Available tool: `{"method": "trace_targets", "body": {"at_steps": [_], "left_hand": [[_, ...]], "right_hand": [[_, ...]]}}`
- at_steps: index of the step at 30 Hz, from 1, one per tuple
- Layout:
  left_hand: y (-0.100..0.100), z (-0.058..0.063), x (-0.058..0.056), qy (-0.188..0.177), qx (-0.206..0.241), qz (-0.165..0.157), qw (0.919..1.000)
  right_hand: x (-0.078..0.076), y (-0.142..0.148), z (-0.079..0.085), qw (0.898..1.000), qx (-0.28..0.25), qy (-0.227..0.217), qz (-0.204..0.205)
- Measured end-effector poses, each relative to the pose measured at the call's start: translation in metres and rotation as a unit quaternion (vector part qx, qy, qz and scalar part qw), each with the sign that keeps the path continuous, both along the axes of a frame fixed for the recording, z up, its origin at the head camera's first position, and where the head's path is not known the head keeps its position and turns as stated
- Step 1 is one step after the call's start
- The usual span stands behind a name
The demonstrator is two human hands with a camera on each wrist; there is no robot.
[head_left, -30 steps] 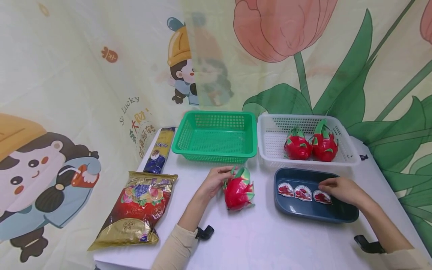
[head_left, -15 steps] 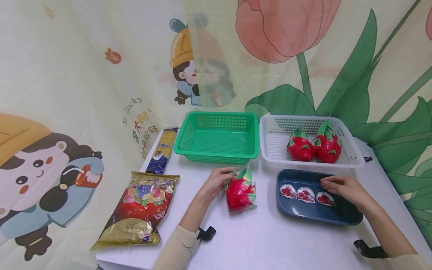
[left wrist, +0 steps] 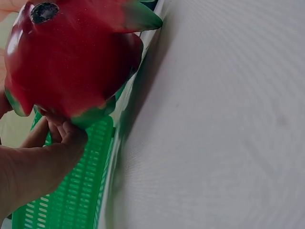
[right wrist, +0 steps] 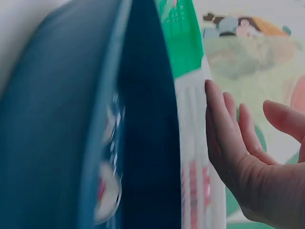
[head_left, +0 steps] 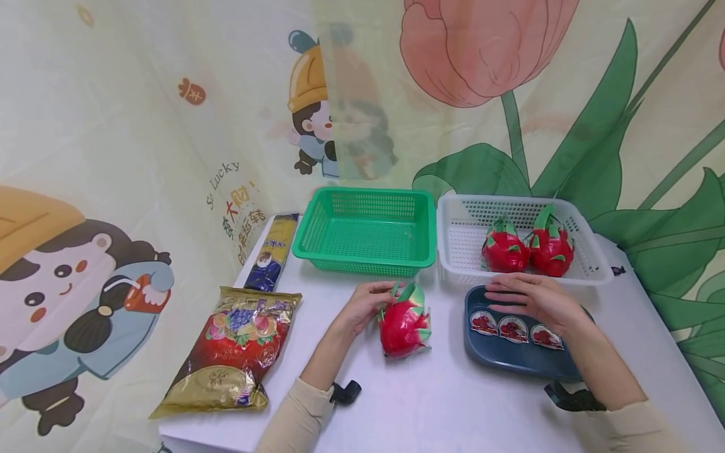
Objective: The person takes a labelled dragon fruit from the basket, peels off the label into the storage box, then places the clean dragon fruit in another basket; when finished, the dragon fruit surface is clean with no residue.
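My left hand point(head_left: 362, 307) grips a red dragon fruit point(head_left: 403, 326) with green leaf tips, its fingers at the leafy end. In the left wrist view the fruit point(left wrist: 71, 62) fills the top left corner, and part of the hand point(left wrist: 43, 162) shows below it. Over the dark blue tray point(head_left: 510, 362) hovers my right hand point(head_left: 538, 299), fingers extended and holding nothing. Three round stickers with red fruit pictures point(head_left: 513, 329) lie in a row inside that tray. Seen from the right wrist, the hand point(right wrist: 252, 157) is spread beside the tray's wall point(right wrist: 147, 119).
Behind the tray stands a white basket point(head_left: 459, 251) with two dragon fruits point(head_left: 505, 248). A green basket point(head_left: 365, 259) is left of it. At the left lie a large candy bag point(head_left: 238, 352) and a yellow and blue packet point(head_left: 273, 251). A printed curtain point(head_left: 362, 94) hangs behind the table.
My right hand has risen from the stickers and moved left and away from me, its fingers straightening. The left hand stays on the dragon fruit; the view shifts slightly.
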State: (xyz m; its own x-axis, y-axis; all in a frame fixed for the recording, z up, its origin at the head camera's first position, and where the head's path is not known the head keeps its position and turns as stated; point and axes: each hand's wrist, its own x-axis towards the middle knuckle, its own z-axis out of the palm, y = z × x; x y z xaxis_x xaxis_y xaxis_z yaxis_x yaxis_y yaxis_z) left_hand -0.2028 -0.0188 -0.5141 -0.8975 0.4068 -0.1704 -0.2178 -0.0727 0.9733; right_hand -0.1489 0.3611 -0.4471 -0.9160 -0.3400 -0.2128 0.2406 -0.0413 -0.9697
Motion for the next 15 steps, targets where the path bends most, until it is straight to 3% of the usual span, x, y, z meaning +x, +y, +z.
{"method": "trace_targets", "body": {"at_steps": [7, 10, 15], "left_hand": [[-0.002, 0.002, 0.001, 0.015, 0.027, -0.043, 0.9986], [-0.002, 0.003, 0.001, 0.049, 0.023, -0.091, 0.9944], [-0.003, 0.011, 0.003, 0.107, 0.012, -0.163, 0.9807]], "right_hand": [[-0.018, -0.074, -0.005, 0.995, 0.091, -0.006, 0.03], [-0.019, -0.104, -0.01, 0.99, 0.134, 0.0, 0.031], [-0.019, -0.131, -0.018, 0.982, 0.19, -0.002, -0.004]]}}
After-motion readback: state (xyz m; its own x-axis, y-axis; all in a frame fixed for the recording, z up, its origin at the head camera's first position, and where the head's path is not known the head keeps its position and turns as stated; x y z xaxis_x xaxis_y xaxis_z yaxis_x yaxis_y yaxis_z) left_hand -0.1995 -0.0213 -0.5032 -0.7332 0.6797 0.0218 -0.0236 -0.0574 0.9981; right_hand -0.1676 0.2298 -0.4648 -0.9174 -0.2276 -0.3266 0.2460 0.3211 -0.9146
